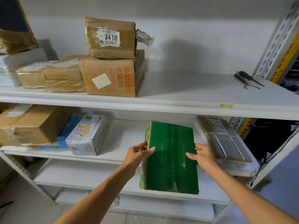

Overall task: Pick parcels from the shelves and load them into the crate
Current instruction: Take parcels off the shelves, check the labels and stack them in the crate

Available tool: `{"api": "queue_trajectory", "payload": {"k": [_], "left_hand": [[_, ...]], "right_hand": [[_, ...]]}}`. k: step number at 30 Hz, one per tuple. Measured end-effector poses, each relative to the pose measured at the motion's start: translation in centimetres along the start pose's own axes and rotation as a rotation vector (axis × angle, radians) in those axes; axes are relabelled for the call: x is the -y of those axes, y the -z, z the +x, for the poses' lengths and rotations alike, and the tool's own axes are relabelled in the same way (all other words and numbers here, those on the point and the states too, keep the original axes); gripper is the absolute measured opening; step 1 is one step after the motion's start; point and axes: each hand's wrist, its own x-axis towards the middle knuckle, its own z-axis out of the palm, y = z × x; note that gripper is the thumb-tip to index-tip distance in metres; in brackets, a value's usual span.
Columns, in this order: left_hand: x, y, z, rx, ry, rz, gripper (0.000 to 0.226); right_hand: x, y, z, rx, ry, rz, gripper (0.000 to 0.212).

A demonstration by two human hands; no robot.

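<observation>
A white label on the taped brown carton [111,38] on the upper shelf [194,88] reads "0410" and "5元". This carton sits on an orange-printed carton [113,75]. The closed green box [171,156] juts over the front edge of the middle shelf [129,133]. The left hand [137,153] grips its left side and the right hand [202,155] its right, thumbs on top.

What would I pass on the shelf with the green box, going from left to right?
Brown box → blue bag → white parcel → left hand → green box → right hand → flat taped parcel.
</observation>
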Motion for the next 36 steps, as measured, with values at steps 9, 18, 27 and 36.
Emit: {"api": "queue_trajectory", "payload": {"k": [9,18,27,36], "left_hand": [[-0.8,0.5,0.5,0.081,0.187,-0.048,0.031],[-2.6,0.5,0.9,0.086,-0.003,-0.061,0.040],[-2.6,0.2,1.5,0.142,-0.094,-0.015,0.048],[-1.2,3.4,2.6,0.102,0.113,-0.125,0.049]], "right_hand": [[5.2,1.3,-0.4,-0.005,-0.091,0.024,0.045],[4.2,1.3,0.0,0.105,-0.156,0.045,0.038],[3.7,0.6,0.3,0.039,-0.200,0.071,0.031],[4.3,-0.7,-1.6,0.253,-0.003,0.256,0.063]]}}
